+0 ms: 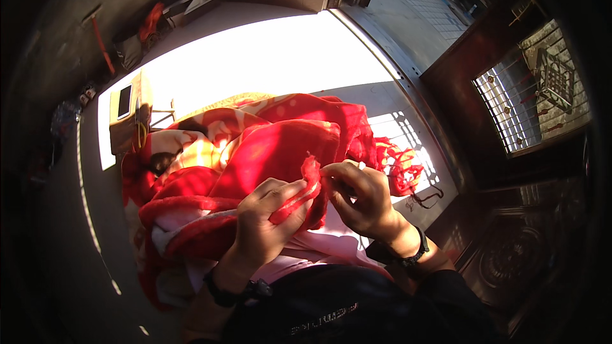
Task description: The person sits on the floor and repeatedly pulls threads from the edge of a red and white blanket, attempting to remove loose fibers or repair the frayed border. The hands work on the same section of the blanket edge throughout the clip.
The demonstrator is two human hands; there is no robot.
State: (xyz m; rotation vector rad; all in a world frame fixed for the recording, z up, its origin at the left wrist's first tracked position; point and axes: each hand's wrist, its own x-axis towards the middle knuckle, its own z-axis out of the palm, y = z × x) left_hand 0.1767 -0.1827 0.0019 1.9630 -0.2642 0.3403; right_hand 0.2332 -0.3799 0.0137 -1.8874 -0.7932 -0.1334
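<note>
A large plush blanket (282, 148), red with cream and brown patterned parts, lies in folds before me and over my lap. My left hand (275, 215) pinches a narrow red fabric edge (311, 177) that stands up between its thumb and fingers. Just to the right of that edge, my right hand (358, 196) has its thumb and forefinger curled together; whatever may be between the fingertips is too small to make out. Pale pink fabric (320, 243) spreads below both hands. Each wrist wears a black band.
A small box-like stand (146, 91) at the left carries a phone (125, 101), with yellow-handled scissors (141, 134) at its side. A red mesh bag (404, 167) lies right of the blanket. Beyond are an open doorway with a metal sill (377, 48) and a dark door (454, 76).
</note>
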